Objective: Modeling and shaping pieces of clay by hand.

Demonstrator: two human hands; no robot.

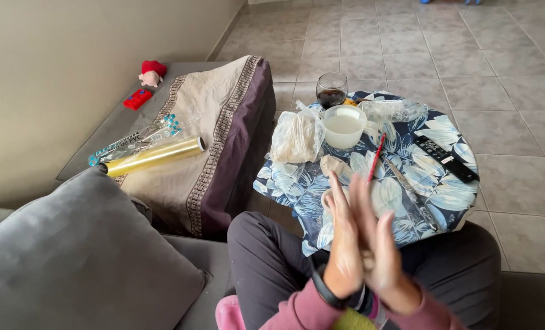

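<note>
The left hand (344, 244) and the right hand (379, 253) press flat together, palm to palm, fingers straight and close; I cannot tell if anything sits between them. At twelve o'clock from the hands lies a small pale lump of dough (333, 164) on the round blue leaf-print table (443, 195), with a white plastic bowl (344, 126) beyond it. A thin red stick (376, 157) lies at one o'clock.

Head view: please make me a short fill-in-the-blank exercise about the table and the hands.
1. The two hands are pressed ____ in front of the table.
2. The white bowl stands just in front of the ____ with dark drink.
3. The remote is ____ in colour.
4. The gold roll lies on the ____ side of the table.

Missing words: together; glass; black; left
</note>
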